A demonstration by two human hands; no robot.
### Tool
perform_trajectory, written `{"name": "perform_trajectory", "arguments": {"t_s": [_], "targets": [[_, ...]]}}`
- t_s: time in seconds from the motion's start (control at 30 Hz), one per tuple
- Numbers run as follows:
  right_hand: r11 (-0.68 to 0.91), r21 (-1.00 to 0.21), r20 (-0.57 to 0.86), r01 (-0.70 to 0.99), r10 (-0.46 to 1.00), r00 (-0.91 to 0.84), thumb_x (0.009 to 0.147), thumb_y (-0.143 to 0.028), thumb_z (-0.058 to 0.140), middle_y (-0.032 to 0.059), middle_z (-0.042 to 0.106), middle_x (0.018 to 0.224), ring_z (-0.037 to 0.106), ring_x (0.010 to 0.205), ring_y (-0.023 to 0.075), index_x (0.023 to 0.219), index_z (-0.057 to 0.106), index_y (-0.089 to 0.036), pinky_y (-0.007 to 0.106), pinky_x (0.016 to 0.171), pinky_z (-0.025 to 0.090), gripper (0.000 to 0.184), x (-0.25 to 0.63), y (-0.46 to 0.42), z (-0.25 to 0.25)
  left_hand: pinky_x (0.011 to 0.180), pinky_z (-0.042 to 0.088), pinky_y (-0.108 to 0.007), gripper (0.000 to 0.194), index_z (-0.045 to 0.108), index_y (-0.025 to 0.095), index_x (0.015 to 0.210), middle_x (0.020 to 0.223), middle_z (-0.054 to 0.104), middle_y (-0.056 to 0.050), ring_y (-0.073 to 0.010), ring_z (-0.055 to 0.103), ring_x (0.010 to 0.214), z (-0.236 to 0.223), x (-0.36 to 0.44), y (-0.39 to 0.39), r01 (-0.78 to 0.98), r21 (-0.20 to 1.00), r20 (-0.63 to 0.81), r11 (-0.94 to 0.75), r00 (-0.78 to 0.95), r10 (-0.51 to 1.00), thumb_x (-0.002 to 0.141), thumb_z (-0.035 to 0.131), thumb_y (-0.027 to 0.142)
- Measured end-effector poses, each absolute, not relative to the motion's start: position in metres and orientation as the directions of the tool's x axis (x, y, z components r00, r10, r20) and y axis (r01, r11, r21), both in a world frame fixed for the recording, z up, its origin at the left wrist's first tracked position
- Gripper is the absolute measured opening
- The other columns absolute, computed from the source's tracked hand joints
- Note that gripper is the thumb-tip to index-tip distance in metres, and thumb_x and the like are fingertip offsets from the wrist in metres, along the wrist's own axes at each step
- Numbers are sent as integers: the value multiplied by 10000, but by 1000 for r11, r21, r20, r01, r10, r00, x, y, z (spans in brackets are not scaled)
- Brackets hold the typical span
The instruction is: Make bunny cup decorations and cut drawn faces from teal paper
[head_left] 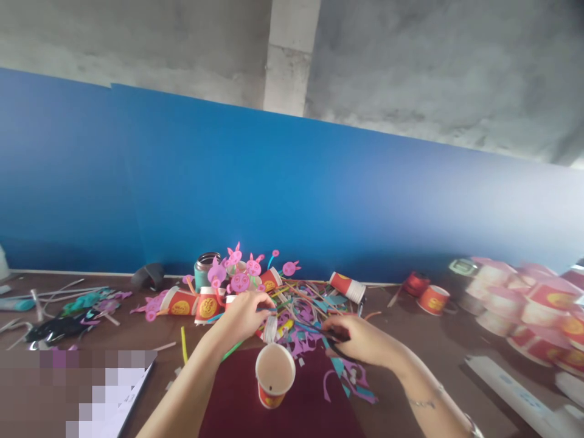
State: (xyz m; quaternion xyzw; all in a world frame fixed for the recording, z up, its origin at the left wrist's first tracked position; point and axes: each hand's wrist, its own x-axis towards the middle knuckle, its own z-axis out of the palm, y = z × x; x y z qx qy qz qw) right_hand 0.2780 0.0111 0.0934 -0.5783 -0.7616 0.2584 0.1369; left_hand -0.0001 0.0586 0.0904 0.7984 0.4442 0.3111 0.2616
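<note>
My left hand (pixel 249 313) is closed in a pinch above the craft pile, with a thin blue straw (pixel 268 309) at its fingertips. Dark-handled scissors (pixel 335 331) are in my right hand (pixel 353 337), their blades pointing left toward the scraps. Between my forearms, a red and white paper cup (pixel 272 398) stands upright on a dark red mat (pixel 237 395); a small dark spot shows inside it. Just beyond my left hand are pink paper animal faces (pixel 239 281) on straws and several more paper cups (pixel 208 306), some lying on their sides.
Purple and blue paper scraps (pixel 303 344) and straws cover the middle of the brown table (pixel 410 365). Blurred stacks of red and white cups (pixel 533 331) stand at the right. A teal jar (pixel 203 277) is near the blue partition (pixel 228 182). Black and teal scraps (pixel 64 325) lie left.
</note>
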Motion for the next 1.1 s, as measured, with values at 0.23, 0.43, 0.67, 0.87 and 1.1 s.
{"name": "perform_trajectory", "arguments": {"t_s": [0.23, 0.43, 0.67, 0.87, 1.1], "targets": [[411, -515, 98, 752, 900, -424, 665, -144, 604, 27, 706, 994, 627, 850, 203, 1035, 691, -232, 259, 725, 449, 390, 238, 17, 99, 718, 428, -279, 201, 710, 214, 794, 834, 716, -39, -208, 630, 803, 91, 3, 55, 482, 698, 313, -530, 460, 831, 718, 527, 176], [451, -450, 88, 771, 882, -464, 665, -112, 588, 10, 720, 876, 631, 751, 183, 1026, 704, -260, 248, 659, 414, 407, 227, 23, 104, 716, 424, -279, 173, 708, 218, 776, 818, 713, -38, -207, 628, 785, 85, 3, 59, 482, 676, 328, -557, 480, 813, 725, 549, 176], [419, -383, 43, 824, 898, -437, 717, -174, 592, -14, 683, 722, 590, 652, 159, 957, 713, -269, 230, 577, 349, 285, 224, 30, 98, 719, 421, -289, 176, 705, 212, 803, 844, 713, -50, -216, 629, 808, 83, 1, 63, 529, 654, 346, -541, 427, 836, 752, 539, 185], [392, -414, 57, 822, 912, -406, 672, -163, 603, 15, 702, 879, 606, 768, 179, 977, 685, -245, 252, 688, 404, 326, 232, 40, 74, 752, 439, -316, 158, 660, 182, 841, 834, 696, -65, -222, 632, 815, 83, 2, 66, 411, 822, 308, -394, 262, 915, 757, 580, 289], [256, -515, 87, 818, 965, -247, 673, -253, 650, -24, 611, 638, 520, 594, 134, 909, 676, -195, 217, 545, 328, 244, 235, 49, 44, 606, 417, -266, 306, 585, 142, 976, 698, 563, 9, -135, 548, 598, 89, 6, 64, 153, 980, 86, -123, 232, 969, 769, 549, 364]]}}
